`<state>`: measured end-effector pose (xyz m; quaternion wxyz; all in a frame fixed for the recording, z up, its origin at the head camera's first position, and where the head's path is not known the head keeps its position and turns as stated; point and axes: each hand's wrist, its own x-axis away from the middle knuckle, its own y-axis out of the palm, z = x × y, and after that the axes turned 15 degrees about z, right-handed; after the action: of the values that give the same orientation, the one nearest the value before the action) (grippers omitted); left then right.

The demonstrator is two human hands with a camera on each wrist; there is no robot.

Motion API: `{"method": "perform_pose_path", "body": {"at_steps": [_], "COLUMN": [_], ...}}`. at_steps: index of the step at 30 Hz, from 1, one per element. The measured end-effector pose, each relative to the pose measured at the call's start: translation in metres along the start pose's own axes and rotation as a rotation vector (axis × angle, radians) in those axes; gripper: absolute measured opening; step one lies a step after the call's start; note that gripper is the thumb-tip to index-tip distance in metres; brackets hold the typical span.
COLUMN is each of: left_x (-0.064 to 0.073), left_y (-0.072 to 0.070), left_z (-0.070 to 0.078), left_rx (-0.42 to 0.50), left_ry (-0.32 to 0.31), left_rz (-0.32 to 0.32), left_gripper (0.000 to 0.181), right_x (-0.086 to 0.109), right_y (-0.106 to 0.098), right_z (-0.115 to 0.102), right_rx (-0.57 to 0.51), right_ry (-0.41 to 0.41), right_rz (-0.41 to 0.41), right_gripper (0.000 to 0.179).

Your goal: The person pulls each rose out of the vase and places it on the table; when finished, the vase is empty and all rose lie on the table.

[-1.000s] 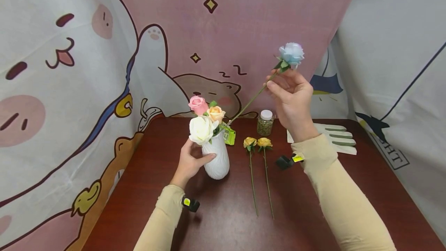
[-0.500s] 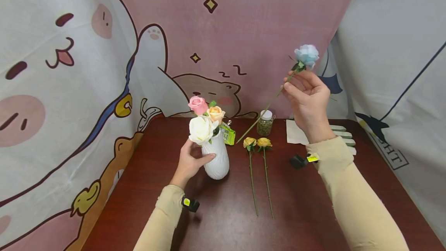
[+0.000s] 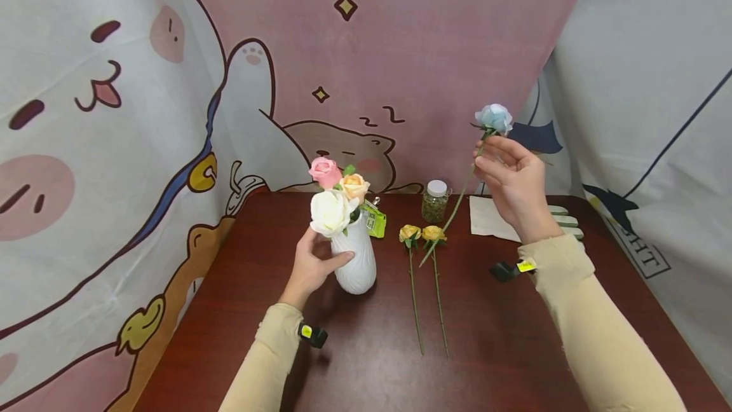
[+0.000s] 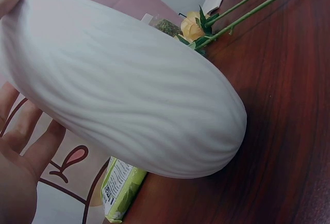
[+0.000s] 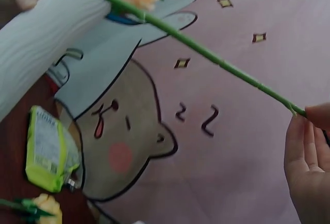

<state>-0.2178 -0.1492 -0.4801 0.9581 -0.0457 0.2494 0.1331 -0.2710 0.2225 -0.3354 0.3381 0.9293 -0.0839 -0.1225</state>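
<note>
My left hand [image 3: 313,269] grips the white ridged vase [image 3: 356,266] by its upper side, thumb across the front. A pink rose [image 3: 325,172], a peach rose [image 3: 354,187] and a white rose [image 3: 330,213] stand in the vase. Off to the right, my right hand [image 3: 515,183] pinches a pale blue rose [image 3: 494,118] just under its bloom. Its green stem [image 5: 206,54] slants down and left, with the lower end in front of two yellow roses [image 3: 433,234] lying on the table. In the left wrist view the vase [image 4: 129,85] fills most of the picture.
Behind the vase sits a green packet [image 3: 375,221] with a metal clip. A white-lidded jar [image 3: 435,202] of green bits stands at the back. White-and-green gloves [image 3: 492,218] lie partly behind my right wrist. Printed cloth [image 3: 457,24] hangs around the brown table [image 3: 366,361].
My right hand has moved right and then down, carrying the blue rose. Its stem end has left the vase's mouth area and swung over the yellow roses. The left hand and vase stay put.
</note>
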Motion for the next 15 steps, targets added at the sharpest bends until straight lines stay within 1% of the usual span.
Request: {"method": "perform_pose_path", "body": {"at_steps": [6,10,15], "left_x": [0.000,0.000,0.001], "left_y": [-0.001,-0.002,-0.002], "left_z": [-0.001,-0.001,-0.001], "left_rx": [0.006,0.022,0.041], "left_ry": [0.000,0.018,0.019], "left_rz": [0.002,-0.009,-0.016], "left_gripper": [0.077,0.077,0.074], "right_x": [-0.003,-0.003,-0.002], "right_y": [-0.024,-0.038,-0.054], "right_z": [0.008,0.016,0.028], "right_rx": [0.089,0.160,0.290], "right_ry": [0.069,0.110,0.151], "right_rz": [-0.014,-0.024,-0.056], "right_gripper": [0.033,0.036,0.037]}}
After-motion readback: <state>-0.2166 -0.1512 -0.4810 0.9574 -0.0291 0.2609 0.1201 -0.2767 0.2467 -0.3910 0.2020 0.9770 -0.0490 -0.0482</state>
